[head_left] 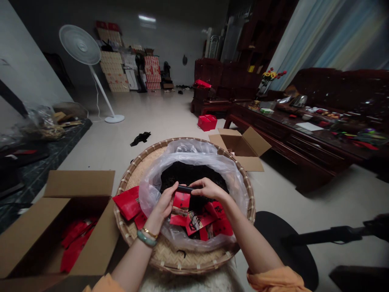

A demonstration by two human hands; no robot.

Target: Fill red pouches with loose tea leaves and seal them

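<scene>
Red packet (180,210), lettering too small to read, below black bar (184,189) pinched by left hand (165,202) and right hand (209,189); carton (79,184) at nine o'clock

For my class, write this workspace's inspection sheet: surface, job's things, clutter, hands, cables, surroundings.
Surface: round woven tray bearing an open plastic bag with dark contents.
Job's things: red packets in the bag; dark strip at one packet's top edge.
Clutter: open left carton with red contents; black scrap on floor.
Hands: left hand and right hand both grip the dark strip.
Cables: white cord beside the standing fan.
Surroundings: dark wooden table, stacked boxes.
</scene>
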